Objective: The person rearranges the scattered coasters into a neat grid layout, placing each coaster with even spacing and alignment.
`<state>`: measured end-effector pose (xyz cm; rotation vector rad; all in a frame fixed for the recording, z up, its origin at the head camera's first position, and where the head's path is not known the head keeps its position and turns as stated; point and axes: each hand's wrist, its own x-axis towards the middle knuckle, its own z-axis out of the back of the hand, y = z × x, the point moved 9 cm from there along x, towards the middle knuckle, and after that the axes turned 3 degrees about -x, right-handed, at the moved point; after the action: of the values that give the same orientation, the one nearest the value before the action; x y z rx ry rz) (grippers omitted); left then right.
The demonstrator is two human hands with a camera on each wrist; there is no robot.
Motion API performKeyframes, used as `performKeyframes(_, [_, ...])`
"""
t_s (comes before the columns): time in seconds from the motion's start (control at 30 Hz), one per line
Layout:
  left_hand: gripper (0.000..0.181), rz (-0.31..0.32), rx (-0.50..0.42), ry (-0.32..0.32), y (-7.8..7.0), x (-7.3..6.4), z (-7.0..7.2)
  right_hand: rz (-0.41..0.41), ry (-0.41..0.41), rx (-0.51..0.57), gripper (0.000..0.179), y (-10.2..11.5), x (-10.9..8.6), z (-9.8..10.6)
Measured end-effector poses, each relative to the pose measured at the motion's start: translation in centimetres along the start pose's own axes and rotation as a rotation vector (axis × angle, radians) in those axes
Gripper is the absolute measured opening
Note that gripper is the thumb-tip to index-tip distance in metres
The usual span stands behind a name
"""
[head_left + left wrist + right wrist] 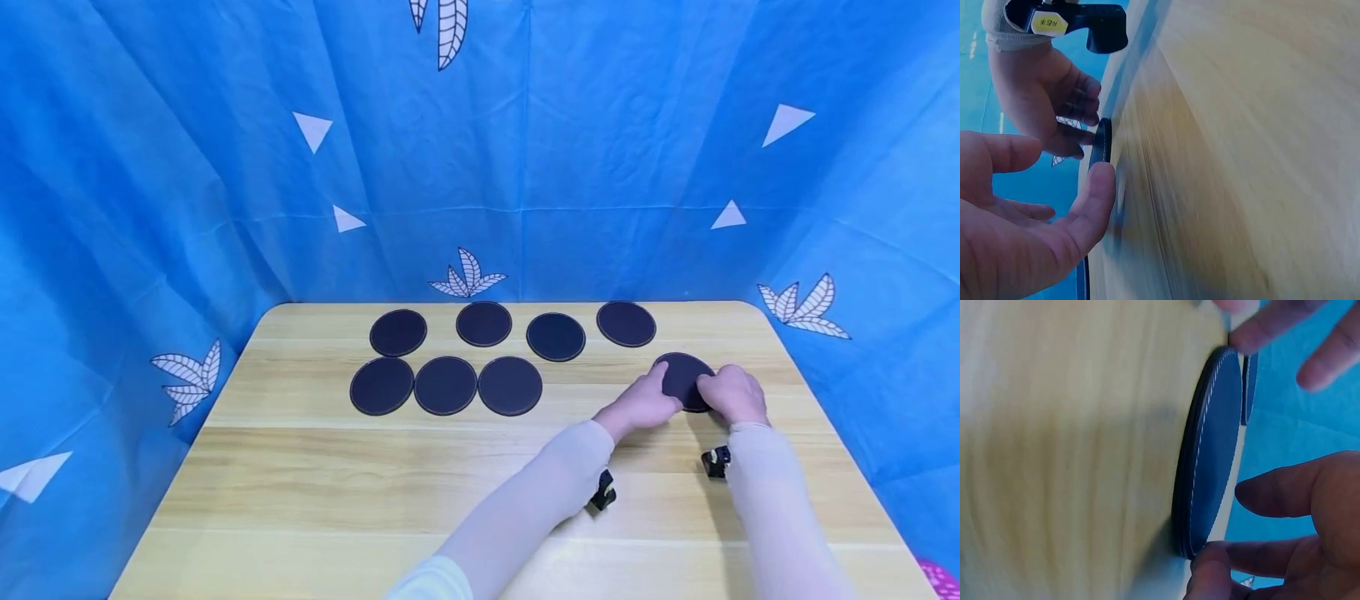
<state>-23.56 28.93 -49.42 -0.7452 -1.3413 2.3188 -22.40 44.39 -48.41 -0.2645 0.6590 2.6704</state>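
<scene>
A stack of round dark coasters [684, 380] with stitched rims lies at the right of the table, between my two hands. From the left, my left hand [643, 402] reaches in and a fingertip touches the coaster edge, while its other fingers stand apart from it. At the opposite edge, my right hand [737, 395] has its fingers against the rim. In the right wrist view, layered edges of the stacked coasters [1213, 462] show, with one right finger raised off the surface. The left wrist view shows the coaster edge [1103, 140] near a left fingertip.
Other dark coasters lie flat to the left: a front row of three touching side by side [446, 386] and several in a back row [483, 324]. The wooden table [315, 475] meets a blue patterned curtain [570, 150] behind. Black wrist cameras [716, 462] hang below the sleeves.
</scene>
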Motion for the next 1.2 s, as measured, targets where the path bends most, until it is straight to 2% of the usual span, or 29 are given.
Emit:
performKeyframes(0.13, [0.078,0.040,-0.095,-0.004,0.0,-0.2,-0.3,0.002,-0.006,0.006,0.043,-0.3,0.0,-0.1])
performKeyframes(0.3, [0.077,0.097,-0.345,-0.057,0.5,0.0,0.1,0.035,-0.040,0.023,0.041,-0.4,-0.2,0.0])
performKeyframes(0.43, [0.077,0.135,-0.497,-0.109,1.2,0.2,0.5,0.045,-0.079,0.088,0.039,-0.5,-0.5,0.2])
performKeyframes(0.6, [0.075,0.158,-0.624,-0.165,2.4,0.4,1.1,0.000,-0.057,0.302,0.034,-1.3,-0.8,-0.5])
performKeyframes(0.73, [0.073,0.166,-0.718,-0.200,3.1,0.6,1.5,0.007,-0.035,0.472,0.033,-1.4,-1.0,-1.0])
performKeyframes(0.87, [0.063,0.164,-0.739,-0.243,3.7,0.6,2.1,0.043,-0.023,0.588,0.034,-1.1,-1.1,-1.2])
performKeyframes(1.0, [0.051,0.145,-0.700,-0.262,4.1,0.5,2.7,0.073,-0.003,0.665,0.035,-0.8,-1.1,-1.4])
performKeyframes(1.07, [0.051,0.123,-0.691,-0.258,4.2,0.4,3.0,0.094,0.013,0.699,0.036,-0.6,-1.1,-1.6])
performKeyframes(1.2, [0.063,0.070,-0.694,-0.232,4.4,0.3,3.6,0.124,0.062,0.789,0.036,0.2,-1.3,-1.9])
